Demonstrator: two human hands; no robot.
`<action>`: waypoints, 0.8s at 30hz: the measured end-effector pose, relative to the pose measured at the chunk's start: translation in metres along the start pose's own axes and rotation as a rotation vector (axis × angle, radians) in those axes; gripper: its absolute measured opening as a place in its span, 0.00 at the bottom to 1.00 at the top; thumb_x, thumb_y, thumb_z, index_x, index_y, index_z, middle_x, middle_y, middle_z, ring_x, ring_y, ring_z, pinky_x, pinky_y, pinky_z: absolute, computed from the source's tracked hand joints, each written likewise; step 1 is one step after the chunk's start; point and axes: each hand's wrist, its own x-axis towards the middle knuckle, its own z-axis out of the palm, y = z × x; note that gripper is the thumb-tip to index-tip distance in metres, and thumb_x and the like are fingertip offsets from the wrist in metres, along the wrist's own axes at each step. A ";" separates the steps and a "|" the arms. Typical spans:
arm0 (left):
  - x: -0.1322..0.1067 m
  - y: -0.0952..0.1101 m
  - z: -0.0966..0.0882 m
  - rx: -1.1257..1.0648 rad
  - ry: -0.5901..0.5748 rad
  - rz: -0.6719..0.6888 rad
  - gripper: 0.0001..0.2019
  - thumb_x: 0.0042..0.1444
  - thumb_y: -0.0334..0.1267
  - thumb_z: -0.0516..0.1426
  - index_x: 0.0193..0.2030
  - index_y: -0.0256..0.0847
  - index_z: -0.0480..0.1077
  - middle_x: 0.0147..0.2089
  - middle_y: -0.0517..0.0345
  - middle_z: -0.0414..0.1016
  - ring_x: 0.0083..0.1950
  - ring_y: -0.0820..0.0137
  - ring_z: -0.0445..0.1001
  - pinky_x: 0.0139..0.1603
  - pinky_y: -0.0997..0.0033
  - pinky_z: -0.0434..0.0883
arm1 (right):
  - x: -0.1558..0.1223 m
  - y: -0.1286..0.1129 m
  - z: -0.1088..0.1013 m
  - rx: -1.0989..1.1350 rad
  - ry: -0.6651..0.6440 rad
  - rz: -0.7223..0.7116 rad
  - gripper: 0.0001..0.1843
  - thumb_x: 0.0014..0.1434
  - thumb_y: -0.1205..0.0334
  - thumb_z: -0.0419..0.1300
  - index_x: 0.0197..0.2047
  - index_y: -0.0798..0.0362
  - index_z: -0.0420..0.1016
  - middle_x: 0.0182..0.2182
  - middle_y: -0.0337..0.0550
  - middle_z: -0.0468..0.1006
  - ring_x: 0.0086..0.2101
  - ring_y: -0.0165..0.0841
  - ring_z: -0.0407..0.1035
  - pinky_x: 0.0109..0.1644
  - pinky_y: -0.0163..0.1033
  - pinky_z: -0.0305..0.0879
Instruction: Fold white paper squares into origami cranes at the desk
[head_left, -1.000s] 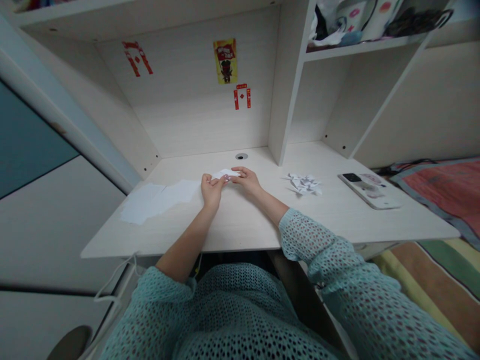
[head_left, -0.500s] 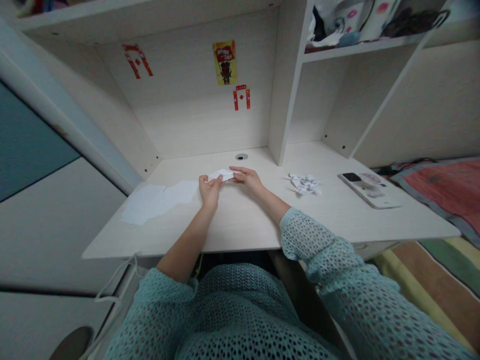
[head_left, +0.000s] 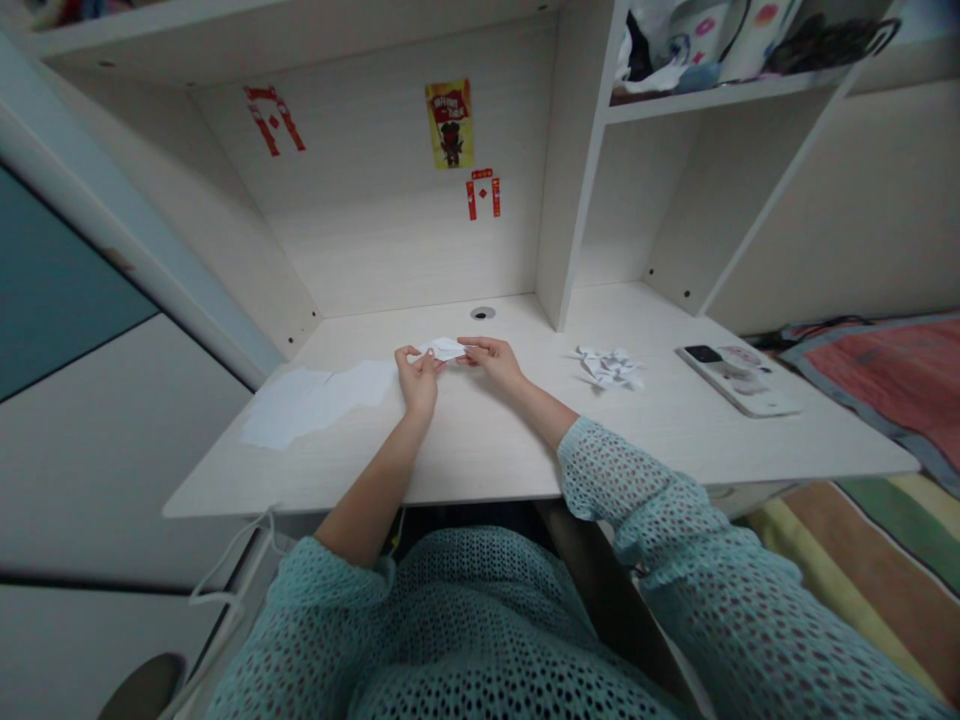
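So the piece in play is a small folded white paper (head_left: 442,349), a narrow, pointy shape with crisp creases, held just above the middle of a pale wood-grain desk (head_left: 480,450), out in front of the person. The left hand (head_left: 417,382) pinches its left end between thumb and fingertips, pretty much closed on it. The right hand (head_left: 491,363) comes in from the other side, fingers nearly straight and together, with the fingertips (head_left: 466,343) on the right tip. Too small to see exactly how each finger sits on the folds, tbh. Off to the left, just beside the left hand, lie flat white paper sheets (head_left: 315,403), overlapping a bit. To the right there's a loose heap of folded paper bits (head_left: 609,367), and past that a phone (head_left: 739,380) lying on the desk.
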 end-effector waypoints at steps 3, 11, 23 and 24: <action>-0.001 -0.001 -0.002 0.111 -0.017 -0.001 0.13 0.54 0.44 0.55 0.40 0.45 0.53 0.35 0.58 0.74 0.36 0.71 0.76 0.37 0.71 0.72 | 0.000 -0.001 -0.002 -0.083 0.057 -0.068 0.19 0.50 0.53 0.60 0.42 0.55 0.76 0.36 0.48 0.80 0.31 0.33 0.75 0.39 0.39 0.70; -0.006 0.008 -0.004 0.362 -0.112 -0.012 0.21 0.55 0.42 0.53 0.56 0.50 0.54 0.39 0.56 0.75 0.36 0.70 0.76 0.32 0.73 0.71 | -0.009 -0.013 -0.004 -0.427 0.088 -0.319 0.13 0.53 0.56 0.59 0.40 0.50 0.77 0.38 0.42 0.79 0.37 0.33 0.74 0.44 0.39 0.69; 0.000 0.014 -0.005 0.357 -0.160 0.057 0.16 0.49 0.40 0.58 0.45 0.40 0.74 0.38 0.53 0.78 0.39 0.68 0.76 0.41 0.69 0.72 | -0.001 -0.009 -0.010 -0.256 0.063 -0.281 0.09 0.49 0.56 0.63 0.32 0.52 0.78 0.36 0.44 0.80 0.38 0.34 0.73 0.45 0.40 0.67; 0.000 0.015 -0.005 0.359 -0.150 0.068 0.15 0.49 0.40 0.59 0.44 0.40 0.74 0.38 0.53 0.78 0.39 0.68 0.76 0.43 0.68 0.71 | 0.000 -0.009 -0.009 -0.238 0.046 -0.267 0.10 0.48 0.56 0.63 0.33 0.52 0.78 0.36 0.44 0.79 0.37 0.34 0.73 0.44 0.40 0.67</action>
